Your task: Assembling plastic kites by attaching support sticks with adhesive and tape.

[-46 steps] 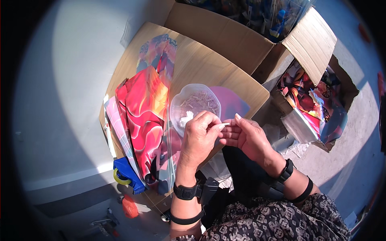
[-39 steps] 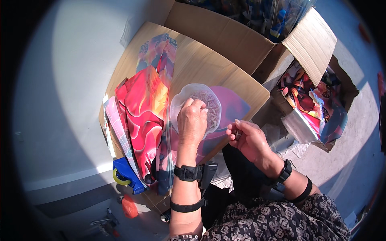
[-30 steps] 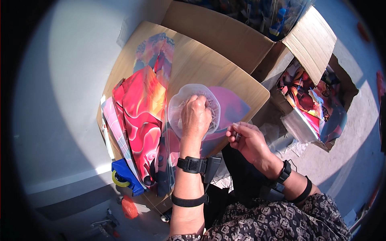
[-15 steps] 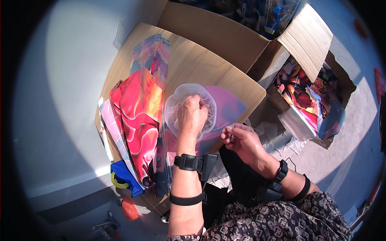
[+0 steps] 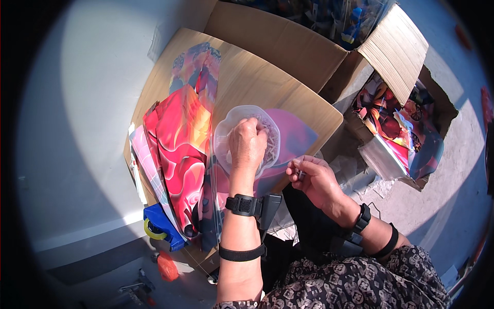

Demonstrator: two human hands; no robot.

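Left hand inside translucent plastic tub near counter's front edge, fingertips hidden, grip untellable | right hand curled round small pale piece | we judge tub's pale sticks light, stiff; we'd pinch mid-length.

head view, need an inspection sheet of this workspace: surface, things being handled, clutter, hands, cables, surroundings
Surface: wood-look table, partly covered by colourful printed sheets.
Things handled: translucent bowl holding small pale pieces, standing on the printed sheets.
Clutter: blue holder with a yellow roll at the table's near left edge.
Grip: left hand reaches into the bowl, fingertips hidden; right hand is curled around a small pale piece.
Cables: nothing seen for certain.
Surroundings: large cardboard box beyond the table, smaller open box at right, orange-red bag below left.
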